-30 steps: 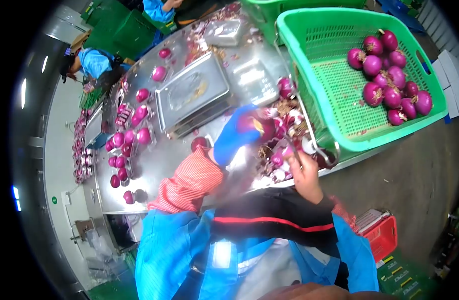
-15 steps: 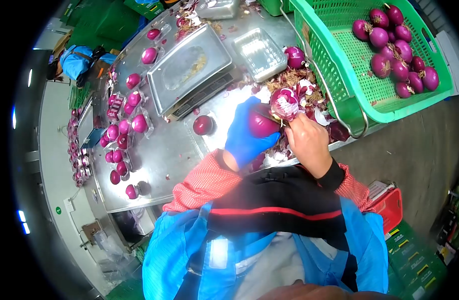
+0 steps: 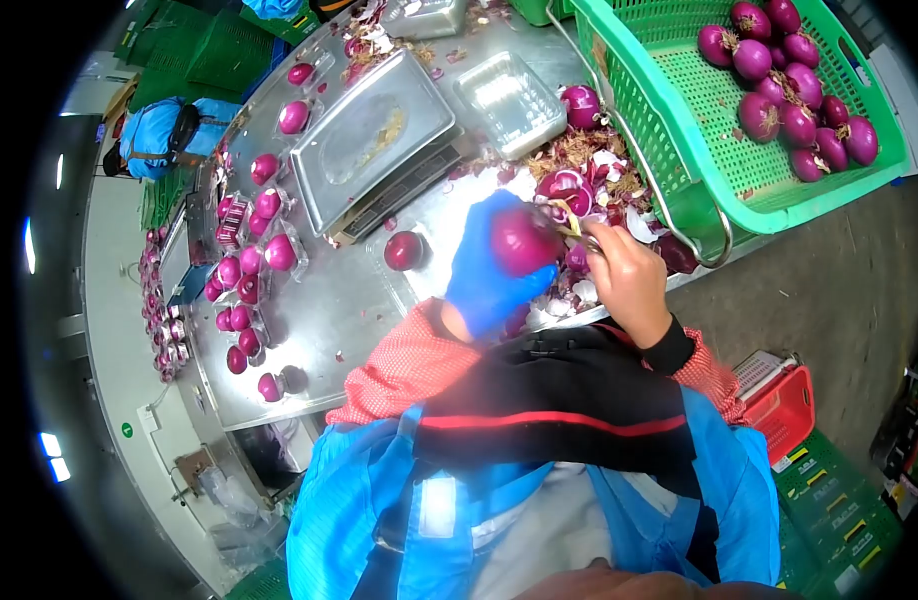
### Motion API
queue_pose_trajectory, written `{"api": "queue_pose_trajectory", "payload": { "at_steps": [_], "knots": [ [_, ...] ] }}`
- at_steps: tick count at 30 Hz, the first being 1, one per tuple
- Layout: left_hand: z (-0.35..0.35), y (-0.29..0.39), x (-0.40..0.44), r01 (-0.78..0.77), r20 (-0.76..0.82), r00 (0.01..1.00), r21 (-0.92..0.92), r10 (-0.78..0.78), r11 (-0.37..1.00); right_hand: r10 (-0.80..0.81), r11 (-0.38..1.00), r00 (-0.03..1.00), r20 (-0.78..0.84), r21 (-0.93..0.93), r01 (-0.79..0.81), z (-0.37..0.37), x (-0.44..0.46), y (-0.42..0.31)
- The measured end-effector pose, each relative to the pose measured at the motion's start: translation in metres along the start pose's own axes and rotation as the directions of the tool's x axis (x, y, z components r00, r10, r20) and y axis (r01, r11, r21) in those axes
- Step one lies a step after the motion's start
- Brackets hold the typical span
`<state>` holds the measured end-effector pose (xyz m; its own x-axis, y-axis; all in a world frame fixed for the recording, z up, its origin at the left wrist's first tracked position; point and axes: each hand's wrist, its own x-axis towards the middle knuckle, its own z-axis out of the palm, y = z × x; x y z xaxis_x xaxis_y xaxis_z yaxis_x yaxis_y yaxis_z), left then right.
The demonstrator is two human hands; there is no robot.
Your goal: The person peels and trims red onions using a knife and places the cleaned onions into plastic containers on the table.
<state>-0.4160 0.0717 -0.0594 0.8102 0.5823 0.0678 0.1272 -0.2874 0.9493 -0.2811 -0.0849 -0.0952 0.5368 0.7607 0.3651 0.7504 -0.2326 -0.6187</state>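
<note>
A red onion (image 3: 524, 241) is held in my blue-gloved left hand (image 3: 476, 275), with the fingers wrapped round its left side and underneath. My bare right hand (image 3: 631, 280), just to the right, is closed on what looks like a small knife (image 3: 577, 237), mostly hidden by the fingers. The knife's end reaches toward the onion's right side; whether it touches cannot be made out. Behind it, a loose curl of purple skin (image 3: 567, 188) lies on a heap of peelings (image 3: 614, 172). Another red onion (image 3: 404, 251) sits on the metal table left of my gloved hand.
A scale (image 3: 374, 140) and a clear plastic tray (image 3: 509, 105) stand beyond my hands. To the right, a green crate (image 3: 669, 130) with a metal handle holds several onions. Wrapped onions (image 3: 279, 252) are spread over the table's left side. A person in blue (image 3: 169, 135) is far left.
My right hand has drawn slightly right and down, away from the onion. The piece of skin that was by its fingers now lies on the peelings. The left hand stays round the onion.
</note>
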Motion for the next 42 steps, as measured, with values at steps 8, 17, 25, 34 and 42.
{"api": "queue_pose_trajectory", "payload": {
  "at_steps": [8,17,25,34,42],
  "knots": [
    [-0.003,0.0,0.003,-0.212,0.135,0.973,0.194,0.188,0.958,0.116,0.821,0.967,0.227,0.527,-0.222,-0.001,0.031,-0.008],
    [-0.003,-0.034,0.001,-0.269,0.174,0.963,0.606,0.205,0.748,-0.045,0.794,0.874,0.484,0.548,-0.263,-0.008,0.021,-0.034],
    [-0.021,-0.06,0.006,0.492,0.346,0.861,-0.381,-0.373,0.783,0.005,0.884,0.982,0.19,0.458,-0.093,0.018,0.029,-0.003],
    [-0.007,-0.03,-0.007,0.237,0.28,0.952,-0.423,-0.123,0.875,0.178,-0.285,0.6,0.78,0.624,-0.727,0.04,0.003,0.001],
    [-0.009,-0.047,-0.012,0.352,0.227,0.935,-0.686,-0.273,0.637,-0.076,0.989,0.994,-0.082,0.123,0.086,0.01,0.019,0.0]
  ]
}}
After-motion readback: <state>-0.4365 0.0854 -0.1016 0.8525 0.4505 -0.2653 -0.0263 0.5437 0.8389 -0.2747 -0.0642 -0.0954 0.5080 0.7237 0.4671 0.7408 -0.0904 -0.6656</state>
